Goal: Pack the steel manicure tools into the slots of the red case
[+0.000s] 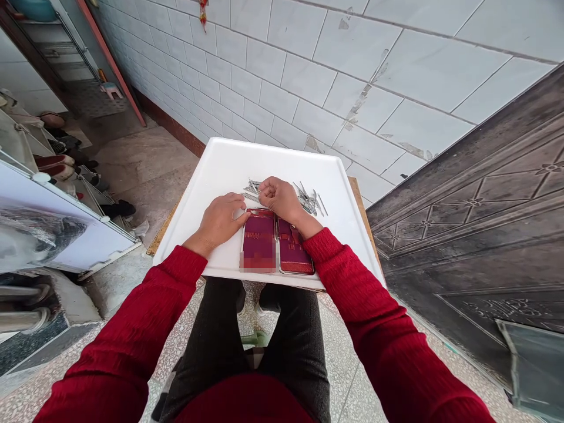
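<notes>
An opened case (259,238) with a purple lining and red straps lies flat near the front edge of the white tabletop (229,161). My left hand (222,218) rests at the case's left side, fingers stretched out and the thumb reaching its upper edge. Bent over the top of the case is my right hand (282,200), its fingertips pinched together. Whatever sits in that pinch is too small to make out. Slim metal tools (252,187) lie in a heap beyond the fingers. More metal tools (311,200) are scattered to the right, partly behind the right hand.
A white tiled wall (286,76) rises behind the table. Dark carved panelling (467,205) stands at the right. Shoes on a rack (57,167) are at the left. My legs (202,346) are below the table's front edge.
</notes>
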Motion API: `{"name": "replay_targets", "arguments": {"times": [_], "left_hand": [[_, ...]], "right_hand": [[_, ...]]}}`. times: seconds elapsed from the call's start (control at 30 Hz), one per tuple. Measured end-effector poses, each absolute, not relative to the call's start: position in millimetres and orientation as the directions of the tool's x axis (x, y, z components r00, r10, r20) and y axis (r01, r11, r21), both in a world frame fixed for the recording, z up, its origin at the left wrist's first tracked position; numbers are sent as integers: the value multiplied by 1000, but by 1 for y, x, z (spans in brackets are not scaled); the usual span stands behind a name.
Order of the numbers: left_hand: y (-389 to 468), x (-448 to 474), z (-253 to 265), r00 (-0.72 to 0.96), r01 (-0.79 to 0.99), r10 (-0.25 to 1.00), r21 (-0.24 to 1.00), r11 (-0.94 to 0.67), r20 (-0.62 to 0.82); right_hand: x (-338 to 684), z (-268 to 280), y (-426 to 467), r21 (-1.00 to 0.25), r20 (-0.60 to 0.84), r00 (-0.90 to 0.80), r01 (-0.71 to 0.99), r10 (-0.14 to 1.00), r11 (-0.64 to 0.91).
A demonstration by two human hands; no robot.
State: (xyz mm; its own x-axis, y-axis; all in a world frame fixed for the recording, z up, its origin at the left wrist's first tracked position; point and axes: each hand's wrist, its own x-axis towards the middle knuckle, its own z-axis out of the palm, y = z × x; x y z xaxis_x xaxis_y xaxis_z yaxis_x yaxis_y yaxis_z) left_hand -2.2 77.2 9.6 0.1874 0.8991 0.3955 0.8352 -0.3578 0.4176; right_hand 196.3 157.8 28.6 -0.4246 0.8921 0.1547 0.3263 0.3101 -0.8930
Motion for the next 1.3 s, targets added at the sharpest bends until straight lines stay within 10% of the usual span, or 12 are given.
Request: {"name": "replay_targets", "arguments": {"times": [0.3, 1.3], "left_hand": [[78, -3, 9, 196, 832, 896, 415, -367, 399], [78, -3, 9, 214, 795, 884, 451, -405, 416]], "right_hand": [[195, 46, 137, -997, -76, -693, 30, 717, -77], [183, 32, 120, -952, -50, -455, 292, 889, 96]]}}
